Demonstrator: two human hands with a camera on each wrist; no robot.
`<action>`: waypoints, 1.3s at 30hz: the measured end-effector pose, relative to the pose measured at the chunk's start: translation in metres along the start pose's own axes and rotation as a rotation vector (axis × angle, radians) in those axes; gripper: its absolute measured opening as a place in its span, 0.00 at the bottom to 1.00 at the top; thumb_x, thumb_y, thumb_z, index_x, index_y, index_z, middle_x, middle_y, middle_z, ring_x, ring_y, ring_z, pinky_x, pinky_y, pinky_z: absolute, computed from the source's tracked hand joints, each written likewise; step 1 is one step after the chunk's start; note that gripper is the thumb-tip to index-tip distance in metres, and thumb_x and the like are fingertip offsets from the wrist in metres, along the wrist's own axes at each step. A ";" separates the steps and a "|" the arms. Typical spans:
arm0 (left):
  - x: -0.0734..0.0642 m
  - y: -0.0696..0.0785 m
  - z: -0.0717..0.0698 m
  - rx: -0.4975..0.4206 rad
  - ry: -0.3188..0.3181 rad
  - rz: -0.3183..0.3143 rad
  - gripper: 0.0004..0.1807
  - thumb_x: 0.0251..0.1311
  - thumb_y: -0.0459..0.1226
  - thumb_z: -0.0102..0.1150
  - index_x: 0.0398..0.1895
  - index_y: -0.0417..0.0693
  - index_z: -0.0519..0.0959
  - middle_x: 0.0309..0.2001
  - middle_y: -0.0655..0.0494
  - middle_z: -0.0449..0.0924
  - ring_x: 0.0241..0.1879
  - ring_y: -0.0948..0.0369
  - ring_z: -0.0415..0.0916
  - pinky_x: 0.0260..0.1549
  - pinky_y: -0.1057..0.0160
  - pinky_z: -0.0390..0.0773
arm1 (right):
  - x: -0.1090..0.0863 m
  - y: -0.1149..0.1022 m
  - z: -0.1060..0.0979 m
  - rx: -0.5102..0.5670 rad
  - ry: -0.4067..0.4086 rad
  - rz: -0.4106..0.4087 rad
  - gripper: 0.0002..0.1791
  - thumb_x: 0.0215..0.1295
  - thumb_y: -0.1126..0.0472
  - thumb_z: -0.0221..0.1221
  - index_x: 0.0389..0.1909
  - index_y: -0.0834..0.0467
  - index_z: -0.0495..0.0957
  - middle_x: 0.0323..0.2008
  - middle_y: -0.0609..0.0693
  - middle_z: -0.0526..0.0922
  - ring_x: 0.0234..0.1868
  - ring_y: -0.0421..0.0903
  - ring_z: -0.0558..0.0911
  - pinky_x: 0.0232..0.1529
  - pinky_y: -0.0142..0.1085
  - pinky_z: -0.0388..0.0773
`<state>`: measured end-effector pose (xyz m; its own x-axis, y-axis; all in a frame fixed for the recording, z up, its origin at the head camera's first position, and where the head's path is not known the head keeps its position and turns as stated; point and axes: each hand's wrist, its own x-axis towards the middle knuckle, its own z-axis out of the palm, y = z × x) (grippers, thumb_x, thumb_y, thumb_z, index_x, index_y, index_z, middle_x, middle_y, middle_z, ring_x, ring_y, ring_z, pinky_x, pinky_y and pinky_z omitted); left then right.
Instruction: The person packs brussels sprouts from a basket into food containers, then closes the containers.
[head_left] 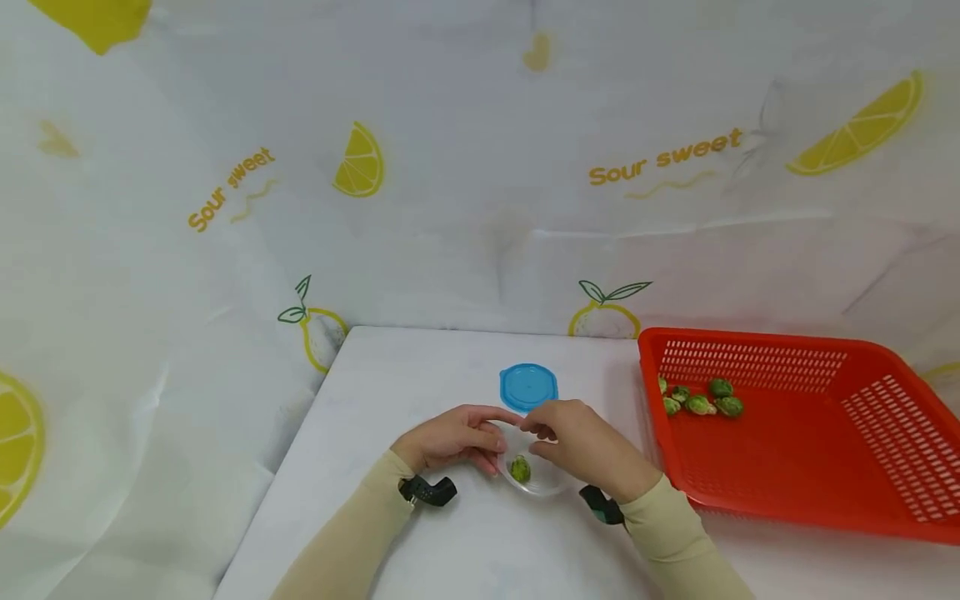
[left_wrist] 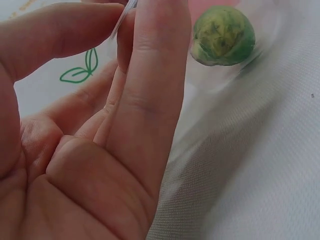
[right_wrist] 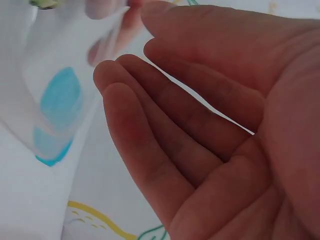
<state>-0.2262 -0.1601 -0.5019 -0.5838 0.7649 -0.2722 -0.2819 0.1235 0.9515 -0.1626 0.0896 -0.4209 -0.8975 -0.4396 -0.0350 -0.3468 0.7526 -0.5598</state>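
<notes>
A clear plastic bowl (head_left: 546, 485) with one Brussels sprout (head_left: 520, 468) in it is at the middle of the white table. My left hand (head_left: 456, 439) pinches the bowl's rim between thumb and fingers from the left; the left wrist view shows the sprout (left_wrist: 224, 36) beyond the fingers. Over the bowl's right side is my right hand (head_left: 588, 442), its fingers loosely bent by the rim. Nothing lies between those fingers in the right wrist view, where the bowl wall (right_wrist: 25, 95) is just left of the fingertips. Behind the bowl lies a blue lid (head_left: 528, 387).
To the right stands a red plastic basket (head_left: 795, 442) with slotted walls. Several Brussels sprouts (head_left: 699, 405) are gathered in its left back corner. A white sheet (head_left: 450, 208) printed with lemons hangs behind the table (head_left: 397, 367).
</notes>
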 end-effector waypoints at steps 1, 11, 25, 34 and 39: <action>0.000 0.000 -0.001 0.004 0.007 -0.002 0.27 0.75 0.33 0.63 0.75 0.50 0.76 0.40 0.52 0.89 0.35 0.59 0.90 0.44 0.60 0.93 | -0.002 0.000 -0.004 -0.002 0.007 -0.011 0.14 0.66 0.63 0.75 0.52 0.56 0.90 0.44 0.49 0.91 0.44 0.44 0.85 0.50 0.42 0.91; 0.001 -0.005 0.001 0.000 0.040 -0.013 0.27 0.73 0.34 0.65 0.75 0.50 0.77 0.37 0.51 0.89 0.36 0.58 0.90 0.43 0.60 0.93 | -0.041 0.012 -0.071 -0.038 0.016 -0.044 0.13 0.68 0.58 0.74 0.52 0.50 0.90 0.45 0.41 0.90 0.44 0.38 0.84 0.47 0.36 0.90; -0.003 -0.010 0.004 -0.051 0.003 0.012 0.32 0.72 0.34 0.66 0.78 0.45 0.73 0.36 0.53 0.89 0.37 0.59 0.91 0.43 0.61 0.93 | -0.081 0.166 -0.166 -0.108 0.006 0.221 0.17 0.71 0.55 0.71 0.57 0.56 0.88 0.49 0.48 0.91 0.48 0.48 0.87 0.48 0.46 0.91; -0.001 -0.010 0.001 -0.060 -0.023 0.035 0.32 0.73 0.33 0.65 0.78 0.44 0.71 0.37 0.54 0.90 0.36 0.60 0.91 0.43 0.60 0.93 | -0.086 0.229 -0.174 -0.047 -0.056 0.291 0.20 0.70 0.52 0.72 0.55 0.62 0.88 0.51 0.55 0.91 0.50 0.51 0.88 0.51 0.53 0.89; 0.002 -0.009 0.001 -0.058 -0.038 0.043 0.32 0.73 0.34 0.66 0.79 0.44 0.71 0.37 0.54 0.90 0.37 0.61 0.91 0.43 0.61 0.93 | -0.082 0.244 -0.171 -0.022 -0.074 0.297 0.19 0.70 0.54 0.72 0.53 0.62 0.88 0.50 0.55 0.92 0.49 0.50 0.87 0.50 0.49 0.88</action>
<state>-0.2244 -0.1590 -0.5108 -0.5671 0.7926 -0.2240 -0.3013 0.0535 0.9520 -0.2199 0.3935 -0.4129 -0.9386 -0.2327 -0.2547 -0.0789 0.8636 -0.4980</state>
